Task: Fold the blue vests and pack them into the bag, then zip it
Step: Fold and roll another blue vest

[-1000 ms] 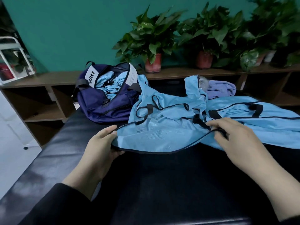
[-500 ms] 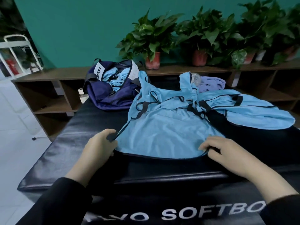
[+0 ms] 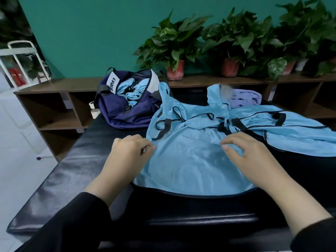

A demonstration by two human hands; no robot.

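A light blue vest (image 3: 189, 160) with black trim lies spread on the black padded bench (image 3: 69, 175), its hem toward me. My left hand (image 3: 127, 159) pinches the vest's left edge near a black strap. My right hand (image 3: 249, 157) pinches the cloth near the vest's right side. A second blue vest (image 3: 294, 137) lies crumpled to the right, partly under the first. The navy bag (image 3: 123, 113) stands open at the far left of the bench, with blue vests (image 3: 132, 91) stuffed inside.
A purple cloth (image 3: 247, 97) lies behind the vests. A low wooden shelf (image 3: 60, 86) with potted plants (image 3: 174, 50) runs along the green wall. A small white bottle (image 3: 93, 110) stands left of the bag. White floor lies to the left.
Both hands have moved from the vest's hem corners up to its sides near the straps. The vest now lies flatter and closer to me.
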